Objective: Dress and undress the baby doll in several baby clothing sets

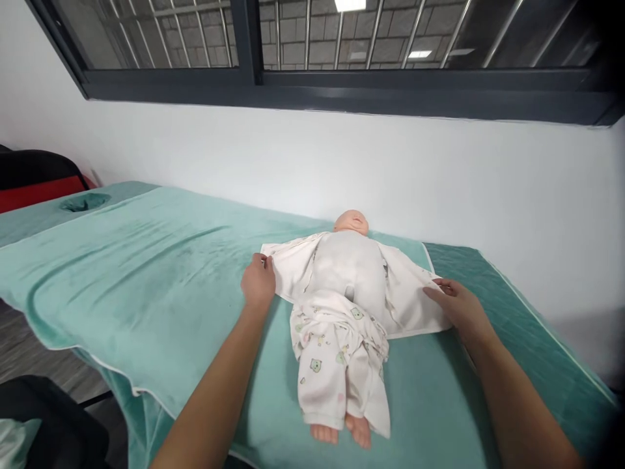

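Note:
A baby doll (349, 267) lies on its back, its head toward the wall and its feet toward me. Its white cloth torso is bare at the front. A white baby shirt (413, 296) is spread out to both sides from under it. My left hand (259, 279) pinches the shirt's edge on the left, fingers closed. On the right, my right hand (454, 301) grips the other edge between thumb and fingers. Patterned baby trousers (325, 365) cover the doll's legs, bunched at the waist, with both feet sticking out.
The doll rests on a light green sheet (161, 260) over a darker green massage bed (527, 326). A face hole (85, 202) shows at the bed's left end. Behind stands a white wall with a barred window (336, 91). A black chair (53, 417) is at lower left.

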Demonstrator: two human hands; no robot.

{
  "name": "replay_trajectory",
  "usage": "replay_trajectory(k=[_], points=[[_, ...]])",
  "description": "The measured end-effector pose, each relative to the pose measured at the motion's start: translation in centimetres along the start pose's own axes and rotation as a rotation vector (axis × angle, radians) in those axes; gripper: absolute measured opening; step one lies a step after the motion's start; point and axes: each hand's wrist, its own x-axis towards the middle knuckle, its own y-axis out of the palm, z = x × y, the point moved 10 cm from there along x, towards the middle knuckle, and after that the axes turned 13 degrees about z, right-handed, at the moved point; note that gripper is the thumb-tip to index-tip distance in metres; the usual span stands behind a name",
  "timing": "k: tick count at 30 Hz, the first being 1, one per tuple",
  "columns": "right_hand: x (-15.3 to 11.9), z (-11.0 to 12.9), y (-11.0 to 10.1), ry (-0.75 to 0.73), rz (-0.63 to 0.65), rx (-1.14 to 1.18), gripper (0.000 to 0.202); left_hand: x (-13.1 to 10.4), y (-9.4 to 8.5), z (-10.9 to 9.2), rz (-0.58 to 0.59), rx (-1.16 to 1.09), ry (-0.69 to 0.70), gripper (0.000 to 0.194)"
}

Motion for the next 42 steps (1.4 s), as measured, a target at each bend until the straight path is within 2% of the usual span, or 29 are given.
replay_trajectory(k=[4,6,9,11,13,15,16,17,19,20,22,24,28,31,35,38,42], points=[[0.0,-0.5,-0.2,0.070,0.020,-0.265,0.028,0.0,0.2,-0.2,-0.008,0.008,0.018,0.025],[0.1,-1.0,0.1,0.093,0.063,-0.354,0.032,-0.2,-0.2,-0.7,-0.070,0.012,0.072,0.023],[0.4,-2.1,0.3,0.115,0.116,-0.485,0.041,-1.3,-1.5,-2.3,-0.226,0.039,0.227,0.021],[0.2,-1.6,0.0,0.060,0.070,-0.571,0.044,-2.4,-1.7,-3.9,-0.249,-0.022,0.379,0.020],[-0.8,1.0,0.0,-0.097,-0.076,-0.636,0.045,-3.1,-0.9,-5.3,-0.114,-0.235,0.491,0.017],[-3.3,5.2,1.0,-0.337,-0.235,-0.647,0.041,-3.5,0.9,-6.3,0.145,-0.522,0.506,0.018],[-4.8,7.2,2.3,-0.468,-0.243,-0.609,0.034,-3.9,2.0,-6.8,0.281,-0.638,0.489,0.020],[-6.1,8.8,3.9,-0.568,-0.191,-0.522,0.028,-4.4,2.8,-7.4,0.398,-0.711,0.475,0.023],[-8.0,11.1,7.7,-0.673,0.059,-0.311,0.015,-5.6,3.9,-8.6,0.570,-0.739,0.491,0.025],[-9.0,12.0,9.7,-0.706,0.185,-0.263,0.008,-6.2,4.2,-9.0,0.633,-0.721,0.517,0.024],[-10.9,13.3,12.0,-0.782,0.315,-0.251,0.008,-7.3,4.4,-9.6,0.751,-0.684,0.578,0.019],[-11.7,13.7,12.6,-0.819,0.362,-0.256,0.014,-8.3,4.6,-9.8,0.873,-0.672,0.638,0.014],[-11.7,13.5,12.5,-0.837,0.474,-0.226,0.018,-10.1,4.7,-9.7,1.122,-0.672,0.733,0.015],[-12.0,13.6,12.5,-0.858,0.553,-0.185,0.014,-10.8,4.9,-9.5,1.242,-0.643,0.748,0.023],[-12.2,13.3,12.4,-0.810,0.583,-0.065,0.011,-11.5,5.0,-9.4,1.326,-0.616,0.755,0.028],[-12.5,13.2,12.6,-0.790,0.612,-0.035,0.012,-12.1,5.0,-9.3,1.374,-0.622,0.769,0.025],[-13.0,13.2,13.6,-0.770,0.713,-0.186,0.013,-12.2,5.1,-9.3,1.369,-0.639,0.756,0.012]])
